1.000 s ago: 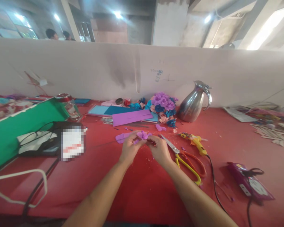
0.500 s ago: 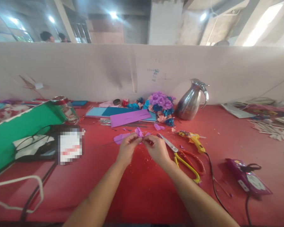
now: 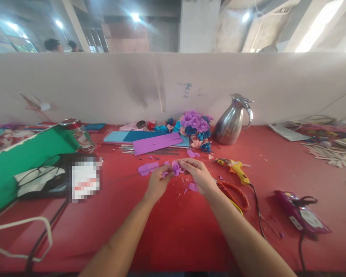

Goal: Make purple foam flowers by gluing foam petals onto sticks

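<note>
A small purple paper flower point(image 3: 176, 168) is between my two hands, above the red table point(image 3: 173, 238). My left hand point(image 3: 158, 182) pinches it from the left, low down. On its right side, the fingertips of my right hand point(image 3: 197, 175) are closed on its petals. Cut purple paper pieces point(image 3: 148, 168) lie left of my left hand, and another purple scrap point(image 3: 193, 187) lies under my right hand. Scissors with red and yellow handles point(image 3: 237, 194) are partly hidden by my right forearm.
Behind my hands are coloured paper strips point(image 3: 158, 143) and a paper flower bunch point(image 3: 194, 125). A steel jug point(image 3: 230, 121), a yellow glue gun point(image 3: 238, 172) and a purple device point(image 3: 302, 215) stand or lie rightward. Leftward are a glass jar point(image 3: 80, 134) and green board point(image 3: 25, 165).
My right hand has moved slightly right and up, now covering the scissors' blades. The flower has shifted right and turned to show its curled petals. A purple scrap now shows below my right hand.
</note>
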A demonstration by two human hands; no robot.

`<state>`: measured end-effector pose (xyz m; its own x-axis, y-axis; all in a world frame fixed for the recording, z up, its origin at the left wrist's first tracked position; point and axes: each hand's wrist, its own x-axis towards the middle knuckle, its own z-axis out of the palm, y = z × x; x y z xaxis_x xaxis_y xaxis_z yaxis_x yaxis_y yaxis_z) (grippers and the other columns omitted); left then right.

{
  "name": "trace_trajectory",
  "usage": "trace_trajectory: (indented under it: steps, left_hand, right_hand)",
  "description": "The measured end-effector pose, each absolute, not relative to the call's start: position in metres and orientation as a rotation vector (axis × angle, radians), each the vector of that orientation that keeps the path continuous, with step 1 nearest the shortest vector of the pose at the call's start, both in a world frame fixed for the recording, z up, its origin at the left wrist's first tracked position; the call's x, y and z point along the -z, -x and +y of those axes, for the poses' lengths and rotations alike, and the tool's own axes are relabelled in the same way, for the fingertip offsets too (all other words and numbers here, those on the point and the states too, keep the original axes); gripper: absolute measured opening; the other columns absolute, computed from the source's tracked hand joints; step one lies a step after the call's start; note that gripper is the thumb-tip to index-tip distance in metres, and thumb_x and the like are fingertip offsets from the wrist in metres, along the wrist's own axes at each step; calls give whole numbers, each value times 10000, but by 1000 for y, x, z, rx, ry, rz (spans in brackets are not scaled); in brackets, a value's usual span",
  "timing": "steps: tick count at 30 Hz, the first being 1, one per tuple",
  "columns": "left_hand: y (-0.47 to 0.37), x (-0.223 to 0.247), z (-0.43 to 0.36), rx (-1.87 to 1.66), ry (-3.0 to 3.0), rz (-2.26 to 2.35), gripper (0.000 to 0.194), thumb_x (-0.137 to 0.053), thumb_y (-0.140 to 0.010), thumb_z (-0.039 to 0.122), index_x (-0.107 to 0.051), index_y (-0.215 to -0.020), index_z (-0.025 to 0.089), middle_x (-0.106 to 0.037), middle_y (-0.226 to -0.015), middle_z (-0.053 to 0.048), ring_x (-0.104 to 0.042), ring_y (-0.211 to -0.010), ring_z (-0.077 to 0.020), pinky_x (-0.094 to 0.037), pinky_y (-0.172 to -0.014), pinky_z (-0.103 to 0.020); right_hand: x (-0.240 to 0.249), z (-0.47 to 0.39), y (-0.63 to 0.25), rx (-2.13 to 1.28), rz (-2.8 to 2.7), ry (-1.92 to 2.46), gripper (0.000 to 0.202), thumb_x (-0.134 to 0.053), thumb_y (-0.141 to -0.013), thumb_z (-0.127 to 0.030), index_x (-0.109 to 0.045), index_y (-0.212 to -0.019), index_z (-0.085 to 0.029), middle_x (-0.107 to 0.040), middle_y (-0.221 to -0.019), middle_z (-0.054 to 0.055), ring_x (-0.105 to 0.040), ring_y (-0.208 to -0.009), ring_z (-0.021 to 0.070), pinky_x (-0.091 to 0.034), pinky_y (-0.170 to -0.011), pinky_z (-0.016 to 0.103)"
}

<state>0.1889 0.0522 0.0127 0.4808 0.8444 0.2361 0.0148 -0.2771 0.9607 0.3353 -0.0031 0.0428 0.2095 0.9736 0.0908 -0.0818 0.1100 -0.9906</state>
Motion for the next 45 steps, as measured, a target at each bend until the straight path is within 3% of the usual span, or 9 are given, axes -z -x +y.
trace_trajectory:
  steps: [9,16,34,37,40,45]
  left_hand:
    - [-190,-22,46,-820,-1714,699,132,-649,-742,293,-745,-764,205,-747,-800,-42,-655,-824,-230,-465,-838,-340]
    - [-191,-21,46,-780,-1730,647,102,-649,-743,272,-725,-715,210,-738,-771,-38,-664,-829,-230,-461,-851,-345]
    - [-191,-28,42,-758,-1747,669,84,-676,-738,268,-734,-707,216,-749,-804,-31,-668,-842,-225,-466,-851,-341]
    - [-191,-28,42,-761,-1752,668,92,-671,-746,270,-739,-718,216,-743,-798,-27,-660,-834,-218,-459,-846,-332]
    - [-190,-24,43,-818,-1723,715,105,-685,-741,284,-757,-774,215,-735,-782,-22,-644,-807,-205,-453,-830,-319]
    - [-188,-14,49,-986,-1589,820,167,-703,-739,326,-769,-840,211,-735,-832,-33,-629,-835,-207,-446,-829,-313]
  right_hand:
    - [-46,-5,-347,-1229,-1032,1077,258,-718,-680,-421,-722,-773,-181,-700,-771,32,-615,-695,134,-479,-678,258]
    - [-52,-7,-351,-1251,-1143,1075,192,-708,-696,-363,-712,-715,-172,-673,-683,5,-592,-645,118,-469,-668,255]
    - [-56,-9,-354,-1175,-1250,1122,339,-721,-703,-504,-682,-628,-175,-650,-614,-8,-582,-623,116,-471,-702,281]
    - [-54,-8,-354,-1178,-1184,1102,391,-668,-750,-553,-712,-706,-166,-667,-637,9,-593,-628,124,-474,-694,286]
    - [-51,-6,-353,-1167,-985,1076,418,-702,-703,-566,-729,-823,-167,-687,-688,19,-596,-629,121,-467,-650,267]
    - [-46,-3,-351,-1094,-847,1098,330,-781,-621,-430,-718,-816,-172,-691,-694,9,-572,-606,100,-435,-611,235]
